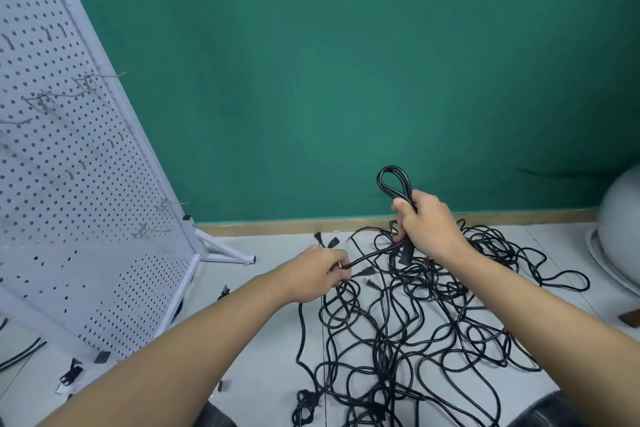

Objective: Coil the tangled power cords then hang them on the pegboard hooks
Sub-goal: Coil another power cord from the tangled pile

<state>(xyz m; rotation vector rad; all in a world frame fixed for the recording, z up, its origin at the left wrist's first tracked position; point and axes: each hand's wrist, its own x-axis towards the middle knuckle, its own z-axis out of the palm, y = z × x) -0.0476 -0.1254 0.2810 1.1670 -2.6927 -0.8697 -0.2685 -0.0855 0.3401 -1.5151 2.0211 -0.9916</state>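
right hand [427,224] grips a cord loop [394,182]; left hand [320,274] pinches cord.

Gripped a doubled loop of black power cord [394,182] in the right hand [427,225] above the tangled cords [384,340] on the pale floor [263,364], pinched a strand [367,258] in the left hand [322,274], right of the white pegboard [69,184] and its wire hooks [104,75].
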